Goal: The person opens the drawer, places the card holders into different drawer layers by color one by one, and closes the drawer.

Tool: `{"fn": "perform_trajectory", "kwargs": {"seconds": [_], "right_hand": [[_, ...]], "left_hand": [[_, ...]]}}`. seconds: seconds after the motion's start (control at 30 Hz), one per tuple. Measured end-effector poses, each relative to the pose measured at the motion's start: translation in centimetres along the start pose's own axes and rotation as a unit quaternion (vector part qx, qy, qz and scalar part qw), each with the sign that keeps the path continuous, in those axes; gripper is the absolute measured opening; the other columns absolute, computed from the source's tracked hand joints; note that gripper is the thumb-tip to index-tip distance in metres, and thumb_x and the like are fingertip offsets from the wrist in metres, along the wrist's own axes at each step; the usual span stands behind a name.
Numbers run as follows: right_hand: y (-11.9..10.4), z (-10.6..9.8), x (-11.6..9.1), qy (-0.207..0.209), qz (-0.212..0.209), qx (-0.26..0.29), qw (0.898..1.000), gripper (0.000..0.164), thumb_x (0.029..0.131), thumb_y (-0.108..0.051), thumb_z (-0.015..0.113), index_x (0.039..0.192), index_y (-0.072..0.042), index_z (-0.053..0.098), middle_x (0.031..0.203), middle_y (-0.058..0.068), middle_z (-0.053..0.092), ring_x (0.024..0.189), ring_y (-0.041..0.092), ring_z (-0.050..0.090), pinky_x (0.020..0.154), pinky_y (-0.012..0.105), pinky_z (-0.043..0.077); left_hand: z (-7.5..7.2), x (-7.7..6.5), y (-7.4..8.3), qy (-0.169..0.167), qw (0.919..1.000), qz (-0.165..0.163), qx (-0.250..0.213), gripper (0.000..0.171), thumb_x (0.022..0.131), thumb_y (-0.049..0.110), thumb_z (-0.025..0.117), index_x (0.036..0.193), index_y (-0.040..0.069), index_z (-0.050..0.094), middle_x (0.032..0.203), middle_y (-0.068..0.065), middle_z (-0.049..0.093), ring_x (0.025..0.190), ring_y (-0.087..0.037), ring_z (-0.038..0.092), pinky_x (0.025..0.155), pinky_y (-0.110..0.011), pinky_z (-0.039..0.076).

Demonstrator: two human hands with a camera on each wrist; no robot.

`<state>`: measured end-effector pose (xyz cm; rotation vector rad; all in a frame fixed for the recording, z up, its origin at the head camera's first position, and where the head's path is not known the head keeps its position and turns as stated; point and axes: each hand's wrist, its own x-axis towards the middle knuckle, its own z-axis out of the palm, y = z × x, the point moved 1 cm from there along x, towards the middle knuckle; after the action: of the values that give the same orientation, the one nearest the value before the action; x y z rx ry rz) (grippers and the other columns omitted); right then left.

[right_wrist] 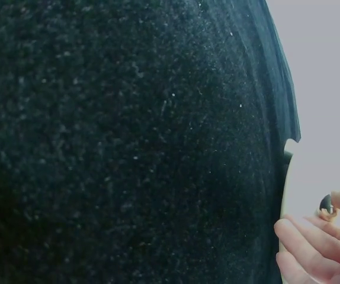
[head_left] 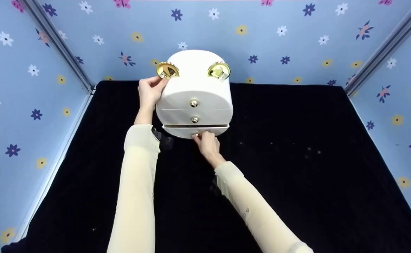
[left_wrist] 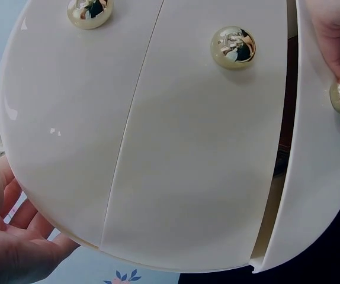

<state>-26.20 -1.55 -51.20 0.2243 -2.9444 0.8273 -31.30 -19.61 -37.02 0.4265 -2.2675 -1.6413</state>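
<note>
A white rounded drawer box (head_left: 193, 82) stands near the back wall, with three gold knobs down its front and two shiny gold round pieces (head_left: 219, 70) on its upper part. Its bottom drawer (head_left: 177, 131) is pulled out slightly, leaving a narrow dark gap above the front. My right hand (head_left: 209, 143) pinches that drawer's gold knob (left_wrist: 336, 97) between thumb and fingers. Against the box's left side rests my left hand (head_left: 151, 92), just under the left gold piece (head_left: 167, 70). The left wrist view shows its fingers (left_wrist: 37, 222) along the box's side, partly hidden behind it.
Black cloth (head_left: 296, 158) covers the table, with small pale specks on it. Blue flowered panels (head_left: 282, 42) enclose the back and both sides, joined by metal corner posts (head_left: 384, 49).
</note>
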Motion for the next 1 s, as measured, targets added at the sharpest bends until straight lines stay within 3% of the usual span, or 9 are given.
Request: {"fn": "perform_trajectory", "kwargs": {"seconds": [0.37, 0.73, 1.0], "right_hand": [[-0.28, 0.01, 0.58, -0.001, 0.028, 0.0, 1.0, 0.032, 0.081, -0.039, 0.06, 0.062, -0.014, 0.065, 0.078, 0.009, 0.067, 0.075, 0.028, 0.063, 0.064, 0.039, 0.048], [-0.68, 0.16, 0.92, -0.007, 0.063, -0.009, 0.998, 0.028, 0.08, -0.039, 0.062, 0.069, -0.014, 0.066, 0.08, 0.009, 0.067, 0.076, 0.026, 0.063, 0.064, 0.038, 0.048], [-0.77, 0.3, 1.02, -0.002, 0.059, -0.009, 0.998, 0.033, 0.081, -0.039, 0.06, 0.064, -0.012, 0.064, 0.08, 0.011, 0.066, 0.074, 0.028, 0.063, 0.063, 0.039, 0.049]], "left_hand": [[0.04, -0.02, -0.11, -0.002, 0.9999, -0.001, -0.012, 0.029, 0.079, 0.022, 0.067, 0.102, 0.005, 0.067, 0.1, -0.01, 0.065, 0.084, -0.011, 0.058, 0.073, -0.02, 0.045], [0.07, 0.0, -0.15, -0.008, 0.9997, -0.009, -0.02, 0.03, 0.079, 0.023, 0.068, 0.103, 0.005, 0.067, 0.1, -0.01, 0.065, 0.085, -0.012, 0.058, 0.073, -0.021, 0.046], [0.03, 0.14, -0.17, -0.009, 0.9996, 0.002, -0.025, 0.028, 0.079, 0.021, 0.067, 0.102, 0.004, 0.068, 0.098, -0.01, 0.065, 0.084, -0.013, 0.059, 0.073, -0.021, 0.046]]}}
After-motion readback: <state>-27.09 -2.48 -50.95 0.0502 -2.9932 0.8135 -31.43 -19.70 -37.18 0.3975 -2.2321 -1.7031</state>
